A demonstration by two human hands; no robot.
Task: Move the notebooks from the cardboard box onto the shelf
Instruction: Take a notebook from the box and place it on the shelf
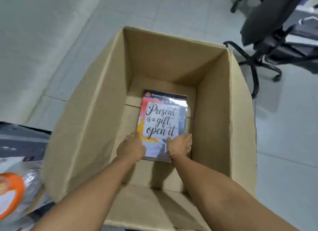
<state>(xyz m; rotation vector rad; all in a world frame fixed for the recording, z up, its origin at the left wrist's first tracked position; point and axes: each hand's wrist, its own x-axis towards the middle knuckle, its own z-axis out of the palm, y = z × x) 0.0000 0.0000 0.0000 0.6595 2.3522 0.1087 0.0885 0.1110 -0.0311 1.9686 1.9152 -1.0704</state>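
Observation:
A tall open cardboard box [96,120] stands on the floor below me. At its bottom lies a notebook [162,117] with a colourful glossy cover that reads "Present is a gift, open it". Both my arms reach down into the box. My left hand [131,148] rests on the notebook's near left corner. My right hand [179,144] is on its near right corner, fingers curled over the edge. Whether the notebook is lifted off the box floor I cannot tell. The shelf is out of view.
A black office chair [268,34] with a wheeled base stands at the upper right, close to the box. At the left edge are a dark surface with papers and an orange-and-white wrapped item [12,194]. Grey tiled floor [51,41] surrounds the box.

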